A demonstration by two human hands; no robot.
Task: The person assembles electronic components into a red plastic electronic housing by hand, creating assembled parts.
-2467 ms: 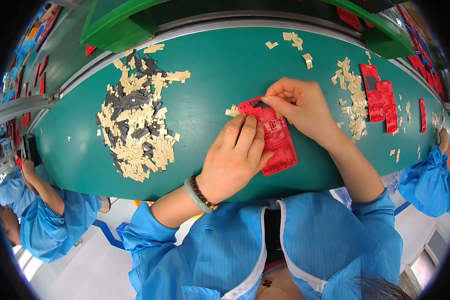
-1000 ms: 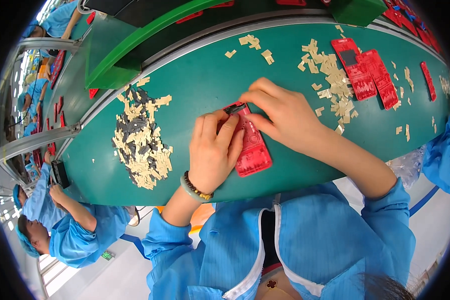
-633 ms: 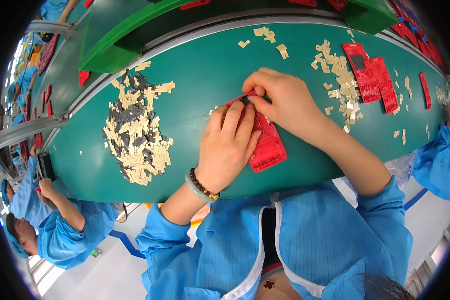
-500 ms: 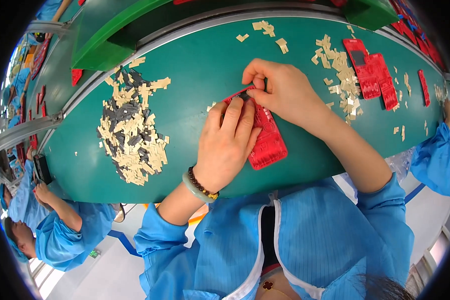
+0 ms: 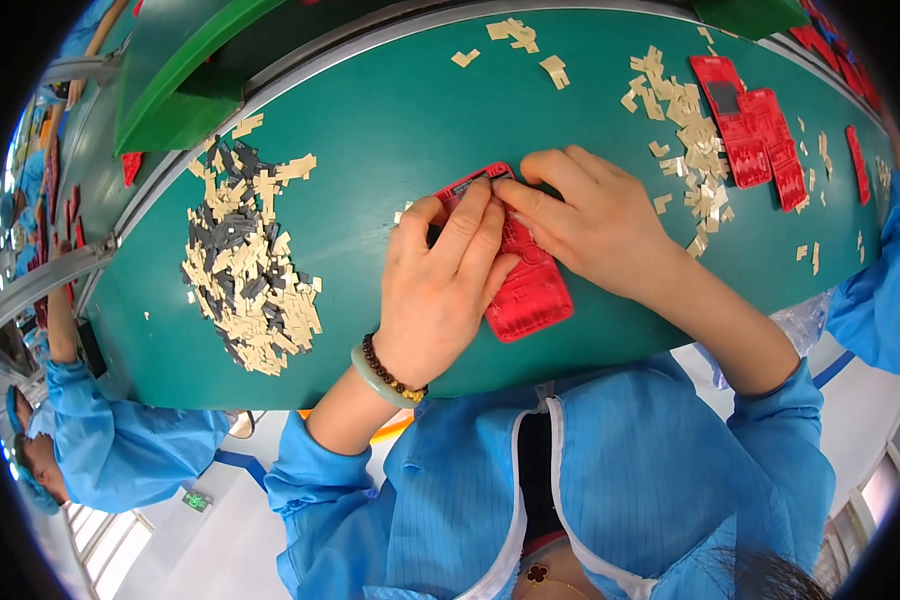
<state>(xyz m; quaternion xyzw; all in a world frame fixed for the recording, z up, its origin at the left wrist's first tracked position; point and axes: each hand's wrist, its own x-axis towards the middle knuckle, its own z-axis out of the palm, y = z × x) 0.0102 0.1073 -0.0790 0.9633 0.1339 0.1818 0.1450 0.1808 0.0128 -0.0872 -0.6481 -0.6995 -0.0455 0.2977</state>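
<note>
A red plastic housing (image 5: 532, 297) lies tilted on the green tabletop in front of me. My left hand (image 5: 438, 262) is closed over its upper left part, fingers on the face and thumb along the lower middle. At the housing's top end, a dark strip (image 5: 467, 185) shows in a recess beside the fingertips. My right hand (image 5: 598, 222) comes in from the right, fingers bent, with its index fingertip pressed down near that strip, close to the left fingertips. Whatever may be under the right fingertips is hidden.
A pile of cream and dark grey small pieces (image 5: 250, 265) lies to the left. Cream pieces (image 5: 685, 130) are scattered at the right, beside stacked red housings (image 5: 755, 130). Green bins (image 5: 185, 90) stand along the far edge. A co-worker (image 5: 120, 430) sits at the left.
My right hand has shifted slightly right and turned, going from a pinch at the housing's top to pressing with the index finger. The left hand stays on the housing.
</note>
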